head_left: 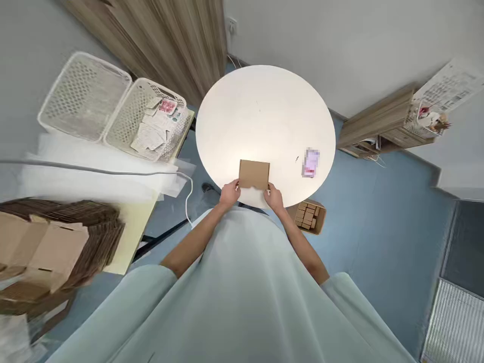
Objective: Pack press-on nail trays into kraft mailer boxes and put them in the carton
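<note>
A small brown cardboard box [254, 174], its lid closed, lies near the front edge of the round white table [264, 111]. My left hand [230, 194] grips its lower left corner with the fingers bent round the side. At the lower right corner, my right hand [274, 196] holds the box between thumb and fingers. The front edge of the box, with a small notch in it, faces me. Whether anything is inside the box is hidden.
On the table's right lies a blurred pinkish phone-like item [310, 163]. A carton of small brown boxes [312, 217] stands on the floor below. To my left are white baskets [145, 121], white sheets [91, 171], a cable [113, 172] and stacked flat cardboard [98, 232].
</note>
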The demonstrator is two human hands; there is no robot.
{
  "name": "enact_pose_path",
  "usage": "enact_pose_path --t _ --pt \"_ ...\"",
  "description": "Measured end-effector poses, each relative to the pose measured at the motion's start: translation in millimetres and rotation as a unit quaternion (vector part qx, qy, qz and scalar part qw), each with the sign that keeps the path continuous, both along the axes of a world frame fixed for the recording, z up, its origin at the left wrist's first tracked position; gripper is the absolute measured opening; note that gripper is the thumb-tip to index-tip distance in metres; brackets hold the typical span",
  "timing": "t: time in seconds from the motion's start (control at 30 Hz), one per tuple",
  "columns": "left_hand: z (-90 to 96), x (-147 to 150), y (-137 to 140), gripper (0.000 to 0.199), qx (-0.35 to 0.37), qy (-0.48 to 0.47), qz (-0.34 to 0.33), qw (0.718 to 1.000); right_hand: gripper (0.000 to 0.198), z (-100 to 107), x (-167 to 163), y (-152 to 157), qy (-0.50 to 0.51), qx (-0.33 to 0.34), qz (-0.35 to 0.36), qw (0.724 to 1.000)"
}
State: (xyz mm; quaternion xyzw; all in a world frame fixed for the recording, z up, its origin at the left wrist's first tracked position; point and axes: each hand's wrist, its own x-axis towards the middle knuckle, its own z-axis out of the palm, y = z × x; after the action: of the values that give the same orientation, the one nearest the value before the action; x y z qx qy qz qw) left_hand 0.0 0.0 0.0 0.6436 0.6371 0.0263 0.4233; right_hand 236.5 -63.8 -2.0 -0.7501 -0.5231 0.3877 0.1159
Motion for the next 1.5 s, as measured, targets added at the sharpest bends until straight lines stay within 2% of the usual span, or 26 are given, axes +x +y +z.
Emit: enact_pose_path --t 0.2,0.37,0.63,0.9,1.03,1.17,1.3,1.4,1.5 --pt "-4.6 3.3 -3.8 0.044 0.008 -0.077 0.07 0.995 0.041 -11.3 0.1 -1.6 0.085 0.032 -0.093 0.992" --pt "-11.6 8.9 -1.7 0.052 0.002 -0.098 0.126 0.987 0.037 -19.3 -1.7 2.8 0.102 0.037 -0.138 0.985" --pt "-15.1 10.4 12.1 0.049 0.0 -0.061 0.12 0.991 0.036 -25.6 -2.2 14.0 0.068 0.047 -0.143 0.986" --pt "-8.2 12.6 24.9 0.053 0.003 -0.088 0.115 0.989 0.045 -27.9 0.9 27.5 0.061 0.05 -0.139 0.987" --pt "7.0 13.7 24.3 0.05 0.005 -0.092 0.126 0.988 0.044 -12.1 4.3 27.4 0.111 0.081 -0.159 0.978" --pt "34.5 12.3 20.6 0.047 0.044 -0.102 0.139 0.984 0.042 23.5 10.0 29.2 0.136 0.127 -0.165 0.969" --pt "56.6 10.5 20.4 0.048 0.069 -0.102 0.163 0.979 0.048 55.9 15.6 34.0 0.131 0.101 -0.168 0.972" --pt "59.1 9.0 23.4 0.045 0.046 -0.105 0.169 0.979 0.057 61.2 18.2 36.5 0.125 0.065 -0.152 0.978" --pt "52.1 6.5 27.0 0.042 0.016 -0.13 0.166 0.977 0.06 53.1 20.1 36.6 0.146 0.063 -0.154 0.975"
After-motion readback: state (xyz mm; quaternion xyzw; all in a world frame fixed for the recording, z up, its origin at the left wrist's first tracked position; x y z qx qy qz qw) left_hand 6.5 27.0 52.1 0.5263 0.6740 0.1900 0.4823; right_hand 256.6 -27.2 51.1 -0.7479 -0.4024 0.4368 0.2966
